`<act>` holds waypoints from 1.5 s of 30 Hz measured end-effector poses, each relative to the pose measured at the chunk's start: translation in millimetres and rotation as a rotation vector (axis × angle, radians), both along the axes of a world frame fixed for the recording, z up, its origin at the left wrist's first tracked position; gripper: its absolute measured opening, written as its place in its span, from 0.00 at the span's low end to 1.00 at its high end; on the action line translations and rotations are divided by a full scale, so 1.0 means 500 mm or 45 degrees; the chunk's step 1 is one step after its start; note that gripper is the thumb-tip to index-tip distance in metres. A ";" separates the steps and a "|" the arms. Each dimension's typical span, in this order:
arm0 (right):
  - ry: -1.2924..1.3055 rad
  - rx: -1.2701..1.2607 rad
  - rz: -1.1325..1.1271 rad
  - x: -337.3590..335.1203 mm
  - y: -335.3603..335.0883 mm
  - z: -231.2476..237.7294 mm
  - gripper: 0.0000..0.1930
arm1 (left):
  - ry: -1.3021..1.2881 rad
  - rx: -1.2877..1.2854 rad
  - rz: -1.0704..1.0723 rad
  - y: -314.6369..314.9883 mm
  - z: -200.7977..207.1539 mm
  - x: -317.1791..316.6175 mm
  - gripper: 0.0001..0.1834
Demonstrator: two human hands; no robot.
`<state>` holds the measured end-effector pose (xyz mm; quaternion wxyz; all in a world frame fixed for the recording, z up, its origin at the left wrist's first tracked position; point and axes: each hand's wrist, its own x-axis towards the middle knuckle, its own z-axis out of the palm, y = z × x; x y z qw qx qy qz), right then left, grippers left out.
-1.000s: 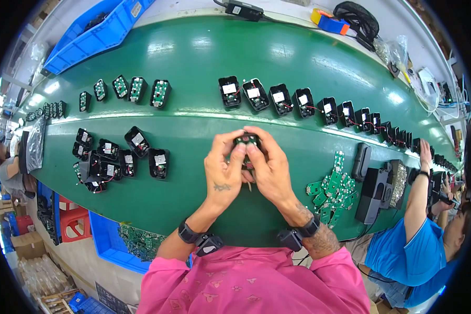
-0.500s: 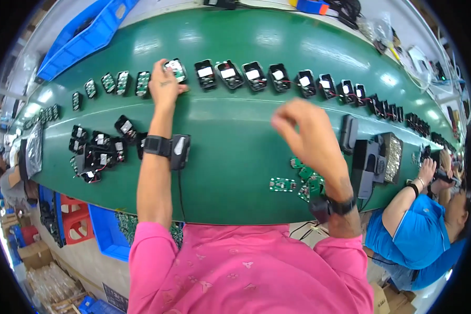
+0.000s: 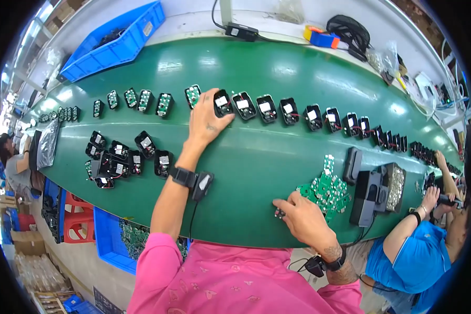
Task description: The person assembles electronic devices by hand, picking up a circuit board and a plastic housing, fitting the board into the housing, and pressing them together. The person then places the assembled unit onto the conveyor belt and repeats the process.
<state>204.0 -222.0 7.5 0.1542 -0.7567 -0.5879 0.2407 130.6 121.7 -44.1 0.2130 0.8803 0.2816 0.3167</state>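
Note:
My left hand (image 3: pixel 208 121) is closed round a black plastic case (image 3: pixel 223 100) with a white label inside, thumb on its near right side. That case stands in a long row across the green table. Just left of it sits a case with a green circuit board (image 3: pixel 192 95) on top. Near the table's front edge, my right hand (image 3: pixel 307 219) pinches a small circuit board (image 3: pixel 279 213) between thumb and fingers; most of it is hidden. Beside this hand lies a loose pile of green circuit boards (image 3: pixel 324 192).
Several black cases (image 3: pixel 119 150) cluster at the left. A blue crate (image 3: pixel 141 31) stands at the back left. Right of the board pile are a dark grey device (image 3: pixel 365 198) and a tray of small metal parts (image 3: pixel 394 186). A co-worker in blue (image 3: pixel 421 240) works at the right.
My left hand has moved right, from the board-topped case to the neighbouring open case. My right hand has come down beside the pile and taken hold of a circuit board. The view has shifted.

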 end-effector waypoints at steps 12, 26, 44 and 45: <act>1.509 0.532 -0.659 0.041 0.205 0.043 0.10 | -0.638 -1.501 -0.468 -0.149 -0.018 -0.085 0.20; 2.180 0.614 -0.677 0.005 0.276 -0.086 0.08 | -0.811 -1.304 -0.361 -0.209 -0.025 -0.077 0.04; 1.915 0.532 -0.594 0.020 0.249 -0.079 0.15 | -0.269 -0.509 -0.354 -0.205 0.002 -0.096 0.10; 1.835 0.529 -0.606 0.020 0.248 -0.078 0.14 | -0.255 -0.515 -0.377 -0.204 0.003 -0.095 0.10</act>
